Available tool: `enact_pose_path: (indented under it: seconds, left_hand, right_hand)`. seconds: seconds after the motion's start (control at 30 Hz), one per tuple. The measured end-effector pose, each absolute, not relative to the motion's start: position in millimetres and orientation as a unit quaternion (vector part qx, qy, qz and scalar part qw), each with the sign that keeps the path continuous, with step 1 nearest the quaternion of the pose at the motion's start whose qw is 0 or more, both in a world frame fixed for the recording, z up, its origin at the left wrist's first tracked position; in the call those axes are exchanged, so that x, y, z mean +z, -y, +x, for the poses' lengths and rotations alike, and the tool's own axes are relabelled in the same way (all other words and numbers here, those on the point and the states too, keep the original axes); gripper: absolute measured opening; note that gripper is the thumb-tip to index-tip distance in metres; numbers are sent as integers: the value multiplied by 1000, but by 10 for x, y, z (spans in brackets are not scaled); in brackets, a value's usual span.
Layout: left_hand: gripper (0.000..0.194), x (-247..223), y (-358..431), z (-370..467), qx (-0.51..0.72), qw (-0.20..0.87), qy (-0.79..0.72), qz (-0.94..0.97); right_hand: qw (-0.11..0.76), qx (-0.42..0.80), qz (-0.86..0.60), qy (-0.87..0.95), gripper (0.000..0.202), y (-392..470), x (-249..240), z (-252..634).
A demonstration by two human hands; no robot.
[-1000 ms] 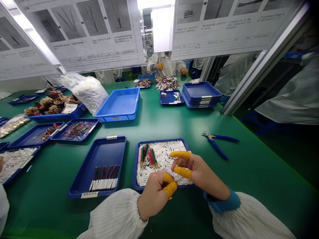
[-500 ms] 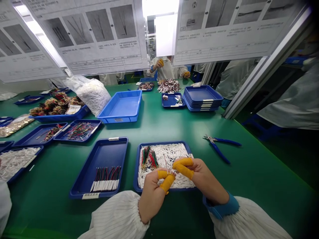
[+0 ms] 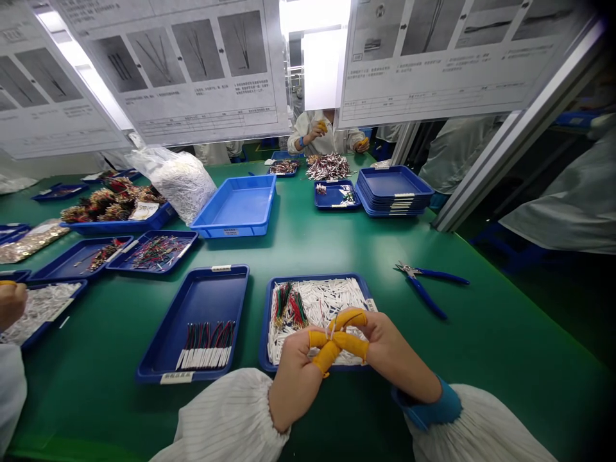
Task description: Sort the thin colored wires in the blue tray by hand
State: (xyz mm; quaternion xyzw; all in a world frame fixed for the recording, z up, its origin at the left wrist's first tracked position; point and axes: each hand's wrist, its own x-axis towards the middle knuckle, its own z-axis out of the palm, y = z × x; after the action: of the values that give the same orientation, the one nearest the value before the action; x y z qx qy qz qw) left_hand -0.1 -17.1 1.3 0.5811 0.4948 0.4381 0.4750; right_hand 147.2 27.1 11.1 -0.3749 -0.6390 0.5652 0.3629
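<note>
My left hand [image 3: 298,378], with yellow finger cots on thumb and forefinger, is closed in a pinch on a small white sleeve [image 3: 330,333]. My right hand [image 3: 385,340], also in yellow cots, meets it fingertip to fingertip and pinches thin dark wires [image 3: 355,318] that run along its forefinger. Fingers hide most of what is held. Just beyond and below them lies a blue tray [image 3: 264,333] of loose white sleeves [image 3: 332,294]. A bundle of red, green and black wires [image 3: 289,305] rests on those sleeves, at the tray's left.
Left of my hands, a blue tray [image 3: 206,289] holds a row of sleeved wires [image 3: 206,346]. Blue-handled pliers [image 3: 423,289] lie open at the right. Farther back are a light-blue bin [image 3: 235,202] and stacked trays [image 3: 394,183]. A co-worker's hand [image 3: 12,305] is at the far left.
My right hand's fingers have shifted closer against the left fingertips, and dark wires now show along the forefinger. The co-worker's hand has come into view at the left.
</note>
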Motion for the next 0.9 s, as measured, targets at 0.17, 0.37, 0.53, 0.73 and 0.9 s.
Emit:
enact_pose_path:
  seconds: [0.17,0.37,0.53,0.73,0.9]
  left_hand:
    - [15,28,177,10,420,477,-495,593]
    - [16,-30,200,5,428,489,-538,537]
    - [9,10,201,2,418,485,-522,564]
    - [9,47,194,9,419,478,-512,578]
    - [11,-18,197,8,398,499,-506,580]
  right_hand:
    - [363,578,-356,639,10,-267,156,1472]
    - [389,590,-393,588,11,-293,130,1494]
    - [382,612,-383,576,15,-275,62,1460]
    - [360,637,-384,563,21,-263,102,1432]
    - [354,677,-381,521,22,-257,202,1455]
